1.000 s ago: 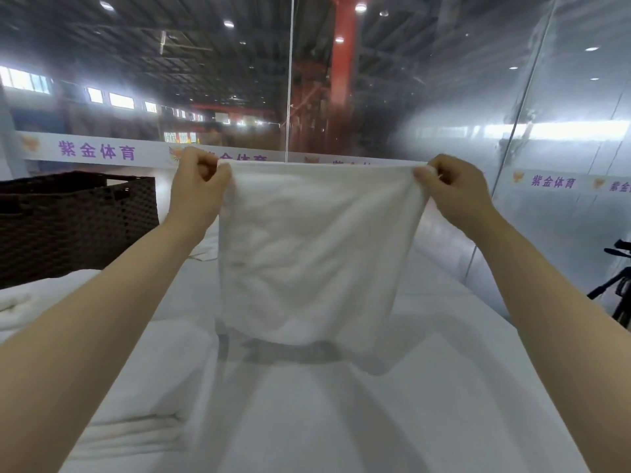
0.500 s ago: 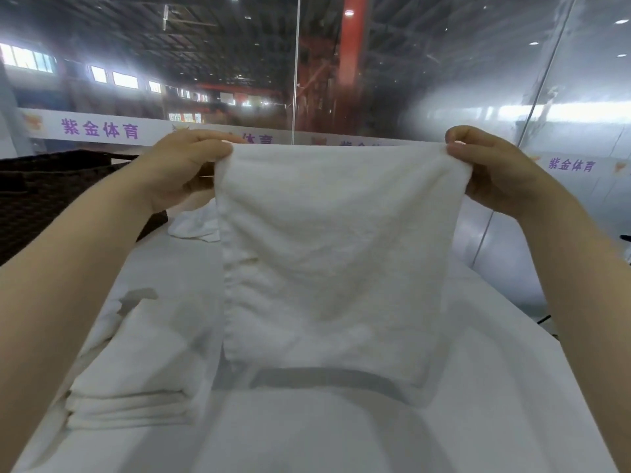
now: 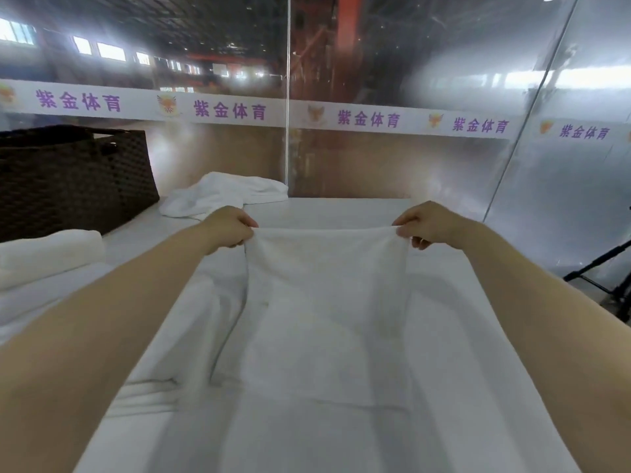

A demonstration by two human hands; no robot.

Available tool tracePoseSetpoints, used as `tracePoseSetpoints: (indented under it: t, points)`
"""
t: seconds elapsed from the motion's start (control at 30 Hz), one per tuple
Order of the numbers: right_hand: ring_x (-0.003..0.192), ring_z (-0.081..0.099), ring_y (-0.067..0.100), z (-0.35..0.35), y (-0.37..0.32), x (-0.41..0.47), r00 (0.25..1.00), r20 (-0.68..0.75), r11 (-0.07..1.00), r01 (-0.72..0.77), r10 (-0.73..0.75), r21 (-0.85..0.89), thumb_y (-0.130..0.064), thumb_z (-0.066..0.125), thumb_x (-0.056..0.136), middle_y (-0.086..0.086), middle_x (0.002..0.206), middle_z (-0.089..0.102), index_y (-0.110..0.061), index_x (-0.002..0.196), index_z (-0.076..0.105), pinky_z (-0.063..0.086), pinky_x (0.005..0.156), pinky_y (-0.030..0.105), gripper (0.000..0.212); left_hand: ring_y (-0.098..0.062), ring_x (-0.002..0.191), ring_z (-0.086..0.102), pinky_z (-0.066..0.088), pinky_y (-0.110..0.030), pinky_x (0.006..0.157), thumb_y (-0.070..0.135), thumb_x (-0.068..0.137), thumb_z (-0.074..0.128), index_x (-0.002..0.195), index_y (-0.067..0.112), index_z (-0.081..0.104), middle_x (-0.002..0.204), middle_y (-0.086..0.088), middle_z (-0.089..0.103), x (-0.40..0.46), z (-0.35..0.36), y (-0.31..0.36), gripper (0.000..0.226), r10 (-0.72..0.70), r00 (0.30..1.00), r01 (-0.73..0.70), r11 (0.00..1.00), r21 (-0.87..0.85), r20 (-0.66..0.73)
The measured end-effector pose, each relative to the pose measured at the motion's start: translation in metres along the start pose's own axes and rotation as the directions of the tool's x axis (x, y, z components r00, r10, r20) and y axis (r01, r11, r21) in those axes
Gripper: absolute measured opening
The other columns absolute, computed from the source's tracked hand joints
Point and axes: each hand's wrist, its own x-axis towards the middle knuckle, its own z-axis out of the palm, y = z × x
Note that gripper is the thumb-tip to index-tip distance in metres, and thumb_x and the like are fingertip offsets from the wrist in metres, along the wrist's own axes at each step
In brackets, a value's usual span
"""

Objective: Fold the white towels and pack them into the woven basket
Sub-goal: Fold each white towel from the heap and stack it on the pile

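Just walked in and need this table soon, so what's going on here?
A person is folding white towels. The left hand and right hand each pinch a far corner of one towel, which lies spread along the white-covered table. A crumpled towel waits further back, beside the woven basket. Folded towels sit at the left. Whether the basket holds any towels cannot be seen.
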Motion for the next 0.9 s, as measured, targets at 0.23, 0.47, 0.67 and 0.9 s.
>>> tracePoseSetpoints:
  t: [0.23,0.47,0.67,0.9]
  points:
    - [0.08,0.072,0.025,0.03,0.022,0.035,0.954,-0.298,1.0,0.024,-0.024,-0.004,-0.006,0.054,0.09,0.008,0.084,0.074,-0.01,0.096,0.072,0.058,0.083,0.04,0.019,-0.017,0.083,0.063,0.05,-0.02,0.068,-0.004,0.082,0.061,0.103,0.01,0.066,0.104,-0.01,0.066,0.049,0.025,-0.006,0.026,0.01,0.983,-0.041,0.986,-0.164,-0.185]
    - [0.071,0.071,0.007,0.045,0.045,0.021,0.973,-0.227,0.997,0.055,-0.043,0.047,-0.007,0.055,0.093,0.001,0.085,0.074,-0.016,0.091,0.067,0.052,0.07,0.012,0.015,-0.017,0.087,0.064,0.049,-0.034,0.075,0.012,0.089,0.06,0.099,0.02,0.057,0.095,0.003,0.068,0.029,0.028,-0.029,0.013,0.152,0.988,-0.148,0.95,0.275,0.008]
    - [0.079,0.071,0.015,0.083,0.072,-0.037,0.995,-0.092,0.956,-0.015,0.044,0.293,-0.008,0.052,0.098,0.009,0.087,0.07,-0.01,0.094,0.064,0.06,0.073,0.024,0.013,-0.014,0.077,0.064,0.045,-0.029,0.064,0.012,0.087,0.059,0.096,0.025,0.055,0.082,0.008,0.069,-0.027,0.041,-0.05,0.016,0.124,0.985,-0.16,0.92,0.357,0.122]
    - [0.087,0.073,0.02,0.114,0.102,-0.076,0.991,-0.009,0.9,-0.116,0.132,0.421,-0.008,0.056,0.097,0.001,0.091,0.071,-0.009,0.098,0.066,0.057,0.09,0.034,0.01,-0.013,0.074,0.051,0.037,-0.027,0.061,0.016,0.089,0.051,0.086,0.026,0.045,0.09,0.008,0.049,-0.048,0.075,-0.064,0.012,0.17,0.964,-0.245,0.864,0.439,0.204]
